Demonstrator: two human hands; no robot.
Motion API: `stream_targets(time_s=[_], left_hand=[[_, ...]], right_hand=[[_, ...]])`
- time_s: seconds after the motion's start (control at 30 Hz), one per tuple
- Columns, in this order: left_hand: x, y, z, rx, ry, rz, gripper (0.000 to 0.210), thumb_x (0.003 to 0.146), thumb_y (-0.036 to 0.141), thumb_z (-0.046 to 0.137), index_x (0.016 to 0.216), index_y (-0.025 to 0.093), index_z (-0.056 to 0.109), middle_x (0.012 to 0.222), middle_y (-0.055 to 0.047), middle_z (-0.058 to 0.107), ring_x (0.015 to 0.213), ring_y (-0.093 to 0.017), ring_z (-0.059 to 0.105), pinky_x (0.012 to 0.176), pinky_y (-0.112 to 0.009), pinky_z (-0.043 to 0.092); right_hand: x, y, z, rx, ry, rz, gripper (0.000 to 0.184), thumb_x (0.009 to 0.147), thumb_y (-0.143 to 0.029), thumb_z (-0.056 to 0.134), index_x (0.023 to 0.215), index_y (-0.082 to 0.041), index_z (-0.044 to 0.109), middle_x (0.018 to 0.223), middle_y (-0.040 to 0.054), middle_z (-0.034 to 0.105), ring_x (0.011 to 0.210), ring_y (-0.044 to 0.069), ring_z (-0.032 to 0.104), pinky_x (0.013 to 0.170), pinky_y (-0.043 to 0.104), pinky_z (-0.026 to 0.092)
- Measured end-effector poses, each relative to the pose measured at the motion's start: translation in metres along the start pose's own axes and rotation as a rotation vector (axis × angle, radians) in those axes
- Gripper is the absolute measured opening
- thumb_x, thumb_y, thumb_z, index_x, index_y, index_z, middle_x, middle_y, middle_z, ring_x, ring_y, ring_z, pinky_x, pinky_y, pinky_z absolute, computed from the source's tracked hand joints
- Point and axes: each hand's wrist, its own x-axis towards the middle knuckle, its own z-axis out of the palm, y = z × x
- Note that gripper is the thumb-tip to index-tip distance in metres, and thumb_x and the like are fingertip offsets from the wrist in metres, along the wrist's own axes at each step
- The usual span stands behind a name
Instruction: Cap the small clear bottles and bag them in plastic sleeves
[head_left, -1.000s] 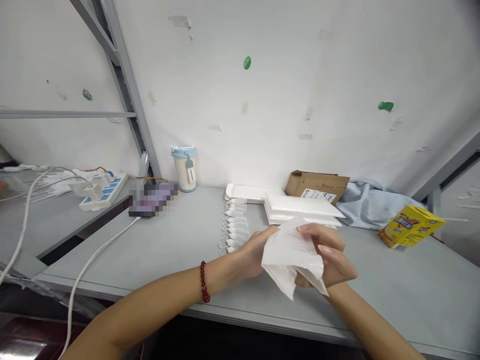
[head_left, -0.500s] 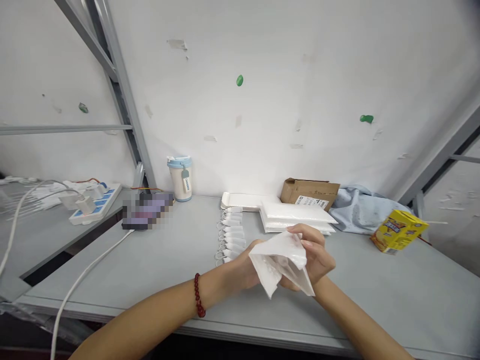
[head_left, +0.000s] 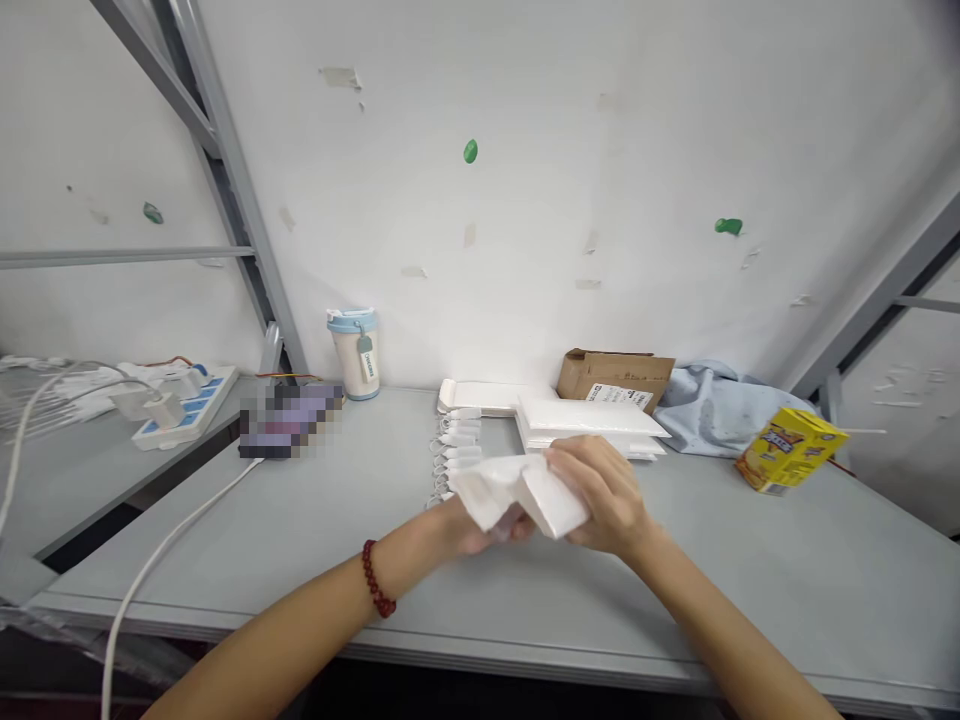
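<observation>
Above the front middle of the table, a crumpled white padded envelope is bent between my hands. My right hand is closed round its right side, the thumb side toward the top. On the left, my left hand is curled under the envelope's lower left part, which hides most of its fingers. A stack of flat white envelopes lies just behind my right hand. Behind my left hand is a row of small white pieces with wire-like loops, partly covered by the held envelope.
At the back stand a cream tumbler with a blue lid, a white tray-like box and a cardboard box. Farther right are a light blue cloth and a yellow drink carton. A blurred-out phone and power strip lie left.
Both hands have shifted left and slightly up with the envelope. Its open mouth, facing me before, is now turned and folded over. My right hand has come over its top right side.
</observation>
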Motion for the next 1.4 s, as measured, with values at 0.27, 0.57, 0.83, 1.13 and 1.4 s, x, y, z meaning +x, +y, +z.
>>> stream_targets(time_s=[0.27, 0.57, 0.83, 1.13, 1.4], left_hand=[[0.015, 0.037, -0.03, -0.07, 0.619, 0.353, 0.01, 0.065, 0.013, 0.052, 0.073, 0.015, 0.056, 0.064, 0.001, 0.049, 0.052, -0.007, 0.044, 0.045, -0.019, 0.033], [0.013, 0.037, -0.029, 0.197, 0.642, 0.661, 0.018, 0.084, 0.033, 0.043, 0.089, 0.019, 0.052, 0.084, -0.006, 0.066, 0.078, -0.016, 0.053, 0.069, -0.028, 0.042], [0.003, 0.03, -0.012, 0.581, 0.564, 0.831, 0.023, 0.093, 0.032, 0.033, 0.09, 0.02, 0.053, 0.081, -0.002, 0.069, 0.088, -0.017, 0.058, 0.084, -0.03, 0.037], [0.006, 0.031, -0.02, 0.752, 0.587, 0.851, 0.017, 0.086, 0.029, 0.046, 0.083, 0.019, 0.059, 0.082, -0.002, 0.063, 0.077, -0.015, 0.055, 0.07, -0.025, 0.04], [0.008, 0.036, -0.027, 0.663, 0.62, 0.907, 0.008, 0.077, 0.024, 0.055, 0.08, 0.019, 0.06, 0.085, -0.003, 0.057, 0.079, -0.014, 0.055, 0.07, -0.024, 0.045]], right_hand=[[-0.006, 0.02, -0.003, 0.001, -0.617, 0.539, 0.044, 0.074, -0.023, 0.052, 0.117, -0.019, 0.042, 0.096, 0.009, 0.057, 0.082, 0.024, 0.055, 0.067, 0.035, 0.044], [-0.013, 0.009, 0.017, 0.181, -0.682, 0.612, 0.068, 0.068, -0.018, 0.053, 0.131, -0.017, 0.029, 0.119, 0.0149, 0.051, 0.107, 0.029, 0.047, 0.085, 0.045, 0.039], [-0.008, 0.0, 0.015, 0.377, -0.63, 0.641, 0.068, 0.064, -0.016, 0.053, 0.129, -0.017, 0.031, 0.12, 0.0139, 0.051, 0.106, 0.027, 0.05, 0.082, 0.04, 0.043], [-0.013, 0.008, 0.017, 0.436, -0.525, 0.738, 0.068, 0.065, -0.016, 0.053, 0.128, -0.021, 0.028, 0.106, 0.0086, 0.056, 0.086, 0.022, 0.056, 0.073, 0.035, 0.044], [-0.013, 0.023, 0.012, 0.336, -0.43, 0.868, 0.065, 0.066, -0.017, 0.052, 0.127, -0.02, 0.028, 0.104, 0.0078, 0.056, 0.08, 0.021, 0.055, 0.07, 0.034, 0.044]])
